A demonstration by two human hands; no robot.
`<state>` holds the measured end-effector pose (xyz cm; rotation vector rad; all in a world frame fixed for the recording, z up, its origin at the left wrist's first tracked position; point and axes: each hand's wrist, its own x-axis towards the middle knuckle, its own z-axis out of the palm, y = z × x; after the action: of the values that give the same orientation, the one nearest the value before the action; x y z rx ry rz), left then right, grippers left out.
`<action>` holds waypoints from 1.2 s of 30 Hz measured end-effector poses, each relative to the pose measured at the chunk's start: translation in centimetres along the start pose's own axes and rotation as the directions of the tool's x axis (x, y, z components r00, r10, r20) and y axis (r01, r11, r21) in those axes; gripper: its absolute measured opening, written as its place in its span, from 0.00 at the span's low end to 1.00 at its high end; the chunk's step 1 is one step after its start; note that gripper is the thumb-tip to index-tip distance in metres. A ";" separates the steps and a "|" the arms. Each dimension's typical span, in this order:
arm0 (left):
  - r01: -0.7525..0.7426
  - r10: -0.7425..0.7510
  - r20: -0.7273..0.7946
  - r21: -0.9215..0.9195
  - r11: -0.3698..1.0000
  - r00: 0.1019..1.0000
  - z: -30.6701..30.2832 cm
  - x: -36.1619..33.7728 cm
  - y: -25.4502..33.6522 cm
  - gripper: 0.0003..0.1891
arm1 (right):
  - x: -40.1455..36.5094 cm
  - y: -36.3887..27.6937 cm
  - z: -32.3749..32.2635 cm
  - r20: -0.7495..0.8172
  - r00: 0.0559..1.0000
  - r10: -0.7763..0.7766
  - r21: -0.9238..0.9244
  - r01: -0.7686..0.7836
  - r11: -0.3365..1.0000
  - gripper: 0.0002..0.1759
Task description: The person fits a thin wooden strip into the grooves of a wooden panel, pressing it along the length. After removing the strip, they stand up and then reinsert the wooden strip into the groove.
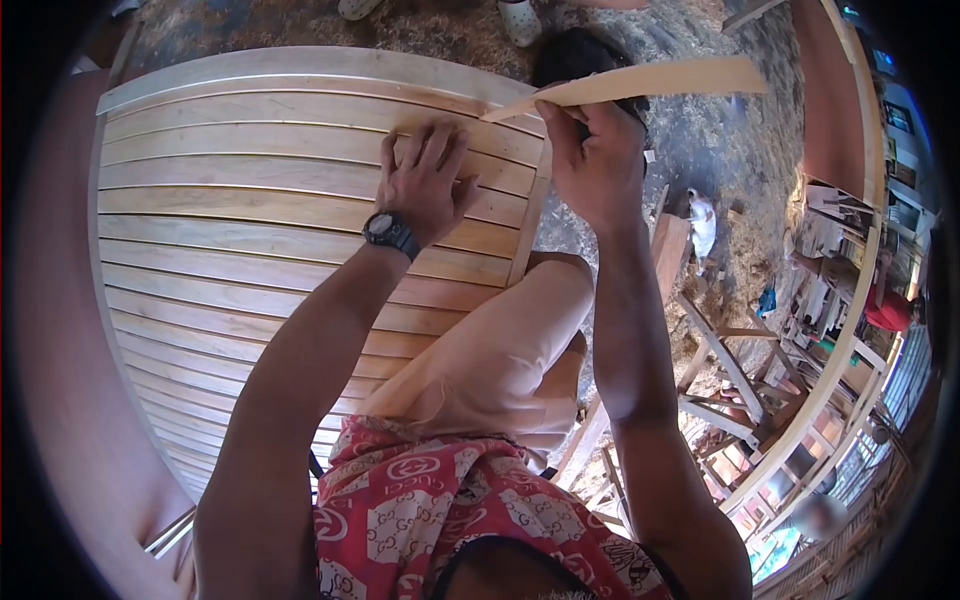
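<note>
My left hand (428, 172), with a black watch (390, 232) on the wrist, lies on the slats of a large pale wooden panel (300, 172). Its fingers are spread and bent slightly. My right hand (602, 160) pinches a long, thin, tan strip (680, 82) between thumb and fingers, just past the panel's right edge. The strip's narrow end points left over the panel's top corner; its wide end sticks out to the right. My bent leg (500, 330) rests against the panel's right side.
Wood shavings cover the floor (715, 150). A white animal (702, 225) is on it, to the right. Beyond stand wooden frames (735, 370) and a person in red (888, 308). Someone's shoes (520, 22) show at the top, near a black object (575, 55).
</note>
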<state>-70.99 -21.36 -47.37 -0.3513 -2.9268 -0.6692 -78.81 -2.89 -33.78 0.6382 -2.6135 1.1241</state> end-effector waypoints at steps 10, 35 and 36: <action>-0.004 0.004 -0.013 0.008 1.000 1.000 0.2 0.0 -0.2 0.29 | 0.1 0.8 -1.3 -0.021 0.999 0.027 -0.001 -0.027 1.000 0.05; -0.003 -0.001 -0.092 -0.044 0.999 0.996 0.3 3.6 -2.8 0.21 | -0.8 0.3 -0.9 0.018 0.990 0.137 0.045 -0.137 0.990 0.06; -0.006 0.002 -0.090 -0.048 0.999 0.996 0.1 4.0 -3.0 0.21 | -0.8 0.5 -0.9 0.017 0.992 0.126 0.050 -0.127 0.991 0.06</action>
<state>-75.63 -23.13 -47.99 -0.3228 -2.8289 -0.7357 -78.30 -1.71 -33.79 0.4978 -2.6778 1.2299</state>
